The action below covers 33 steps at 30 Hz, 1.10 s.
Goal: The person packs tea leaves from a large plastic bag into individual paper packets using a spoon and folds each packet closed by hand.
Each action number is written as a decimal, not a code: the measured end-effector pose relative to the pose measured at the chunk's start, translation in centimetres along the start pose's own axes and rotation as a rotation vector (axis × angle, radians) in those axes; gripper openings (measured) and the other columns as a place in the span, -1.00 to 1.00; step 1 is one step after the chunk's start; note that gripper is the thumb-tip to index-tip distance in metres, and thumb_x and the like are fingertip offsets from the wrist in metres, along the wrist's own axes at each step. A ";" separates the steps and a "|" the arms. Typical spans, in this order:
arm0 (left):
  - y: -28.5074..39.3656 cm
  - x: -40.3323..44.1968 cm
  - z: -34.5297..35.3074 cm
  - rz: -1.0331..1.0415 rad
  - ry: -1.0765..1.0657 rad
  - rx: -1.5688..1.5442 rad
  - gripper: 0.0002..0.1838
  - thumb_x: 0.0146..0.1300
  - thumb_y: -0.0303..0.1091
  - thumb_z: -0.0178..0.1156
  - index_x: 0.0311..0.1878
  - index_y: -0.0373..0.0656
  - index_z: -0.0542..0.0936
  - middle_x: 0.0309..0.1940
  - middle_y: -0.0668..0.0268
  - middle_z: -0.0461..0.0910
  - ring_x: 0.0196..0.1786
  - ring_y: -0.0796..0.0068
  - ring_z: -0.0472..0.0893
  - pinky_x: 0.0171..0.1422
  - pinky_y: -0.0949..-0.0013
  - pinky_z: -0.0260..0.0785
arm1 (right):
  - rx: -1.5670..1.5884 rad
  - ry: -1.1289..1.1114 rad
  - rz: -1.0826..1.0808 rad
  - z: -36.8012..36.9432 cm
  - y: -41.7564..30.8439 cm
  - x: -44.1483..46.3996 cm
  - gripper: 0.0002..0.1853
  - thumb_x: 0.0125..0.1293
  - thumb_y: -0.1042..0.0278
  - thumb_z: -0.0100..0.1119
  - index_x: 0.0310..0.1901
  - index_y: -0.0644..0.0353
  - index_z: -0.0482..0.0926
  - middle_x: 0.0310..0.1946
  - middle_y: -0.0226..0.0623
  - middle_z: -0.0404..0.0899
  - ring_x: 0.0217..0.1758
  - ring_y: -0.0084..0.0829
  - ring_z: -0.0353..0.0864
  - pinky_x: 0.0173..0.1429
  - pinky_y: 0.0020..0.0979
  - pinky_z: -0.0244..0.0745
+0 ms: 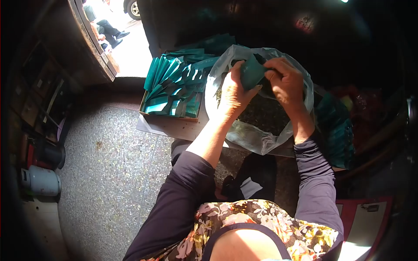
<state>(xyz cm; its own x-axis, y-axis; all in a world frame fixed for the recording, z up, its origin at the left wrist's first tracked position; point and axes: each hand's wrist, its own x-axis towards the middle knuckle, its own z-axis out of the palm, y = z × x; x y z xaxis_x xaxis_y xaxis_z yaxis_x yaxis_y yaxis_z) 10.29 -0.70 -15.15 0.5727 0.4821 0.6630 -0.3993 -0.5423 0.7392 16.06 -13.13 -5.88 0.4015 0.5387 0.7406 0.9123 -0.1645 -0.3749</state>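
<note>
The left hand (235, 93) is holding a green packet (251, 75) above a clear plastic bag (213, 98), its thumb and fingers closing on the packet's lower part. The right hand (288, 82) is pinching the packet's upper right edge, its fingertips gathering narrowly there. The packet is sitting tilted between both hands, over the bag's wide mouth. Inside the bag, dark dried leaves (263, 114) are filling the space beneath the hands, and the bag's crumpled rim is spreading outward around them.

The bag is resting on a worktop (167, 127). Just left of it, a shallow box (170, 116) is holding many green sleeves (165, 80), some fanning upright and others lying flat in overlapping rows. Right of the bag, beyond the right forearm, more green pieces (334, 130) are lying in shadow.

Below, a speckled floor (109, 161) is catching sunlight. A pale canister (45, 181) is standing at the far left, and outside the doorway a person's legs (109, 32) are showing near a car wheel (134, 9).
</note>
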 end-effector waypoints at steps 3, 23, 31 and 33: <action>1.0 -0.1 -0.5 -0.026 -0.013 0.035 -0.09 -0.21 -0.35 0.54 0.27 -0.21 0.29 0.05 -0.03 0.48 0.11 -0.02 0.50 0.22 0.14 0.35 | 0.024 0.001 0.083 -0.1 1.0 0.3 -0.86 0.06 0.68 0.17 -0.32 0.28 0.60 -0.43 -0.43 0.57 -0.38 -0.65 0.50 -0.27 -0.59 0.40; 0.4 0.1 -1.3 -0.430 -0.386 -0.533 -0.30 -0.09 -0.21 0.44 0.15 -0.29 0.47 -0.08 0.18 0.60 -0.03 0.42 0.56 0.11 0.38 0.39 | 0.126 0.017 -0.060 -4.3 1.2 1.7 -0.82 -0.04 0.65 0.24 -0.33 0.26 0.62 -0.35 -0.41 0.53 -0.29 -0.60 0.53 -0.25 -0.56 0.43; 1.3 -0.4 -0.9 -0.411 -0.606 -0.679 -0.36 0.03 -0.22 0.43 0.18 -0.20 0.44 -0.12 0.38 0.49 -0.11 0.62 0.45 0.00 0.54 0.33 | 0.130 -0.021 -0.047 -6.5 0.1 -0.7 -0.83 -0.03 0.62 0.27 -0.35 0.21 0.64 -0.44 -0.42 0.55 -0.36 -0.54 0.55 -0.28 -0.50 0.43; 1.7 -0.7 -0.7 -0.373 -0.612 -0.694 -0.28 0.02 -0.15 0.44 0.23 -0.19 0.41 -0.08 0.36 0.49 -0.09 0.59 0.46 0.03 0.53 0.34 | 0.052 0.047 -0.037 -7.8 0.3 -1.3 -0.85 -0.04 0.61 0.28 -0.36 0.21 0.64 -0.48 -0.41 0.55 -0.41 -0.55 0.54 -0.31 -0.51 0.42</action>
<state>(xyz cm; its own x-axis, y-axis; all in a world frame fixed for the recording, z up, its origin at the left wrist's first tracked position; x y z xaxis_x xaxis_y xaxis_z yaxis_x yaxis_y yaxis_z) 8.67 -1.49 -14.28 0.9390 -0.0037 0.3440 -0.3372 0.1879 0.9225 16.41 -20.32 -2.64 0.3720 0.5042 0.7794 0.9217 -0.1010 -0.3746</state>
